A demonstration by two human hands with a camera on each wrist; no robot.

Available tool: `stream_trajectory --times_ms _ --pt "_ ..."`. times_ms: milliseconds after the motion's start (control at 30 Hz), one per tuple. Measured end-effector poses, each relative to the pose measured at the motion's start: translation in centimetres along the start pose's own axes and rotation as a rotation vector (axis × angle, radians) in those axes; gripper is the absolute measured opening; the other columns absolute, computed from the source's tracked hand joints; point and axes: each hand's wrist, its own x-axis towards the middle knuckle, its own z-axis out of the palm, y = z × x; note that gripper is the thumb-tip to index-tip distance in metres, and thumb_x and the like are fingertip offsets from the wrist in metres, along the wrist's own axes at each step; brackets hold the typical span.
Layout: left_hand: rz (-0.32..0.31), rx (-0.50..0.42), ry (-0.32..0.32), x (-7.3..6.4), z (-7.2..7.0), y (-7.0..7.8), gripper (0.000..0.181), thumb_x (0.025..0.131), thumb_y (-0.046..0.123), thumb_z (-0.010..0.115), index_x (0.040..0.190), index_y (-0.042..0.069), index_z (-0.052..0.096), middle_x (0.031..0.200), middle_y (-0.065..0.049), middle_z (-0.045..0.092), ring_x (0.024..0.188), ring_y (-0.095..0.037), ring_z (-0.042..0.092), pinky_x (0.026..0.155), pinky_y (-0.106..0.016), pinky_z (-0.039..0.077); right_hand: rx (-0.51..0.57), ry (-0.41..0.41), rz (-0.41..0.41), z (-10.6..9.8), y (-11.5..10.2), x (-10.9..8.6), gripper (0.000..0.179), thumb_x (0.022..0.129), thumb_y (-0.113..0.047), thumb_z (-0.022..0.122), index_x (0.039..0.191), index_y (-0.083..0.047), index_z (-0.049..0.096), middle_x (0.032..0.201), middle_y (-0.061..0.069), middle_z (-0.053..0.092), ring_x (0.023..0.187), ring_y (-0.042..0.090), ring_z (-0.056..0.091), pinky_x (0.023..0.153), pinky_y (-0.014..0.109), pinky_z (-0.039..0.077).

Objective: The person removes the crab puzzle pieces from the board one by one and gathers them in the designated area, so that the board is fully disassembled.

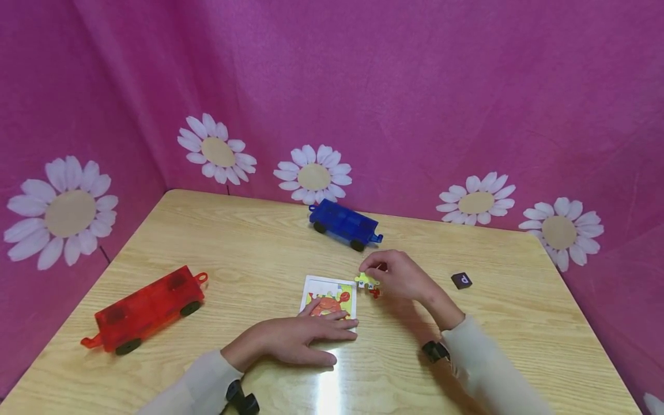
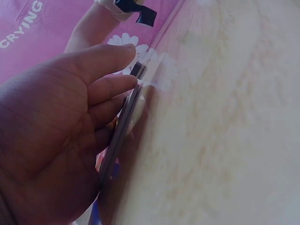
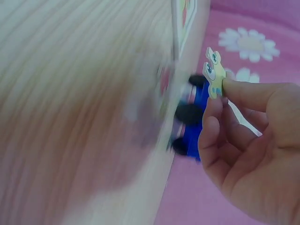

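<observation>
My right hand (image 1: 402, 276) pinches a yellow jigsaw piece (image 3: 215, 75) printed with two cartoon eyes, between thumb and fingertips. In the head view the piece is just off the top right corner of a small white-framed puzzle board (image 1: 317, 282). A small red patch (image 1: 374, 293) shows just below the held piece. Across the lower part of the board lies my left hand (image 1: 303, 339), its fingers extended. The board carries an orange crab picture (image 1: 328, 305), partly hidden by those fingers. From the side, the left wrist view shows the board's edge (image 2: 123, 129) by the fingers.
A blue toy wagon (image 1: 343, 222) stands behind the board, towards the table's back edge. To the left is a red toy wagon (image 1: 147, 308). A small dark cube (image 1: 461, 280) with a white letter lies to the right. Pink flowered cloth (image 1: 363, 104) hangs around the wooden table (image 1: 249, 248).
</observation>
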Motion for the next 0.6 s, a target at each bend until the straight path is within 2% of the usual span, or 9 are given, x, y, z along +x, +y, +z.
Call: stream_trajectory --times_ms 233,400,600 --pt "0.001 -0.005 0.003 0.0 0.0 0.0 0.056 0.106 0.039 0.055 0.157 0.018 0.046 0.166 0.007 0.03 0.154 -0.015 0.016 0.119 -0.062 -0.007 -0.04 0.0 0.08 -2.4 2.7 -2.3 0.015 0.1 -0.002 0.064 0.101 -0.009 0.077 0.095 -0.002 0.071 0.086 0.018 0.061 0.08 0.039 0.053" --pt "0.002 -0.006 0.005 0.0 0.0 0.1 0.056 0.106 0.039 0.055 0.157 0.017 0.046 0.166 0.007 0.029 0.154 -0.015 0.016 0.119 -0.063 -0.008 -0.047 -0.041 0.103 -3.7 4.3 -3.7 0.015 0.1 -0.001 0.064 0.1 -0.009 0.077 0.093 -0.001 0.071 0.08 0.016 0.058 0.072 0.034 0.051" --pt "-0.005 -0.02 -0.005 0.0 0.0 0.0 0.056 0.106 0.039 0.055 0.158 0.018 0.046 0.167 0.007 0.028 0.154 -0.014 0.016 0.119 -0.063 -0.007 -0.044 -0.076 0.11 -4.3 5.7 -4.7 0.012 0.099 -0.001 0.066 0.1 -0.007 0.076 0.091 -0.001 0.07 0.076 0.015 0.056 0.066 0.029 0.049"
